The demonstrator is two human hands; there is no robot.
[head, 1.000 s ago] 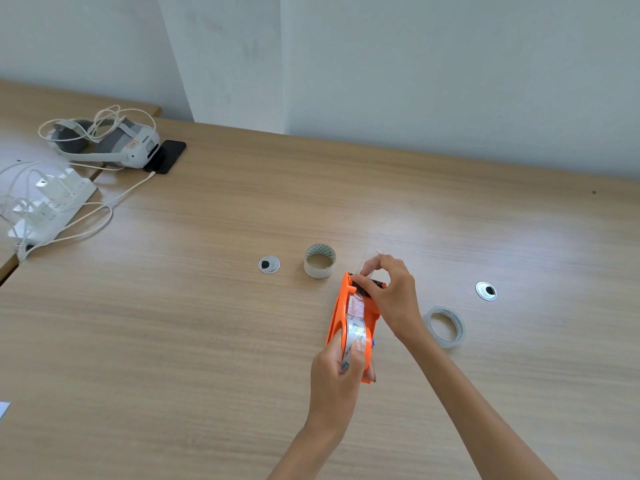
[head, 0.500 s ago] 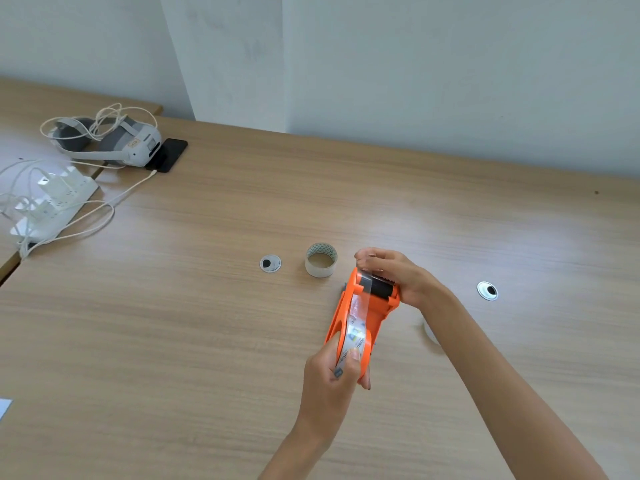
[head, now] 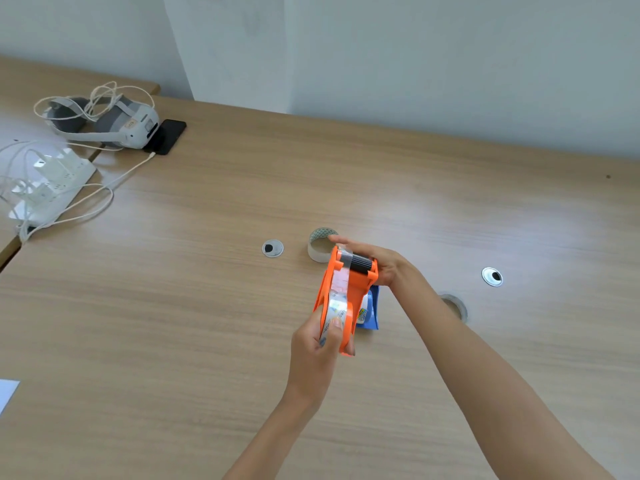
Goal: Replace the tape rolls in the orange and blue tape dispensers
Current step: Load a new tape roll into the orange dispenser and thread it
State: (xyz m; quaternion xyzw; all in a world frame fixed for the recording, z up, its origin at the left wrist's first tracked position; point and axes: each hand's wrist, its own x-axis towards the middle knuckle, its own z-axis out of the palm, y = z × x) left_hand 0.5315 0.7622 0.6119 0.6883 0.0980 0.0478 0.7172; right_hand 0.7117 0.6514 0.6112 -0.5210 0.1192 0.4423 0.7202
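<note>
Left hand (head: 313,344) angled in from below, fingers curled round the roll end of the orange dispenser (head: 357,289), which sits tilted above the tabletop (head: 173,306). Blue dispenser (head: 373,313) lies just under it. Right hand (head: 388,263) wraps the far head end.

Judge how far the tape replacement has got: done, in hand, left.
Done: a clear roll sits in the orange dispenser; an empty core stands nearby. In hand: the left hand grips the dispenser's roll end, the right hand its head, at the black roller. Left: the blue dispenser lies on the table, unheld; a thin roll lies by the right forearm.
</note>
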